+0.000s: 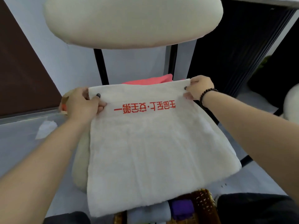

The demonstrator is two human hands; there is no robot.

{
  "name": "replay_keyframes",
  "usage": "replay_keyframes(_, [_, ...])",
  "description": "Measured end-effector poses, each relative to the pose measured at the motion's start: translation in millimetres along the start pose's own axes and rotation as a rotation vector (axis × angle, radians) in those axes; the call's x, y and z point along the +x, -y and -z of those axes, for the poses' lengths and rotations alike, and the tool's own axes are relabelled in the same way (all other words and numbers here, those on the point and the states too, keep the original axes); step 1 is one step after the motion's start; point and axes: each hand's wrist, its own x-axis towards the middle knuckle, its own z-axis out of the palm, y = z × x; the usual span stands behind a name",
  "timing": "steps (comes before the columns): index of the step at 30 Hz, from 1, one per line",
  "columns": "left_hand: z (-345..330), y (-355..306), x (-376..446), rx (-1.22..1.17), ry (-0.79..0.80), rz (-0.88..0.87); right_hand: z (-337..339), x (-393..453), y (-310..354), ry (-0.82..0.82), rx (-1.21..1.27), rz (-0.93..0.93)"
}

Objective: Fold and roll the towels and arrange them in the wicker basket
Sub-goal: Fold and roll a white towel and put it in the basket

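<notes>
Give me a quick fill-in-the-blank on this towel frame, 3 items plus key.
1. Both hands, left hand and right hand, pinch the far corners of the ____ towel.
2. The lettering printed on that towel is ____ in colour.
3. Beyond the held towel's far edge, a ____ towel lies on the chair.

Missing words: white; red; pink

The white towel [153, 139] covers most of the chair seat [80, 159] and the far part of the basket [203, 206], whose near side the bottom edge cuts off. Behind it, a pink towel [150, 80] barely shows.
</notes>
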Motion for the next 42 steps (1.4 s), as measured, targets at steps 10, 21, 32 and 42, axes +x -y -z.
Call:
replay_keyframes(10, [-22, 23, -153, 0.835, 0.630, -0.501, -42, -173, -68, 0.389, -0.674, 0.794])
replay_keyframes(21, [49, 71, -140, 0.996, 0.492, -0.440, 42, -130, -113, 0.395, -0.977, 0.428])
replay_keyframes(32, [-6, 70, -213, 0.992, 0.505, -0.916, -16, -198, -112, 0.228, -0.854, 0.815])
replay_keyframes(42, [31, 86, -194, 1.064, 0.487, -1.070, 76, -156, -141, 0.360, -0.960, 0.647])
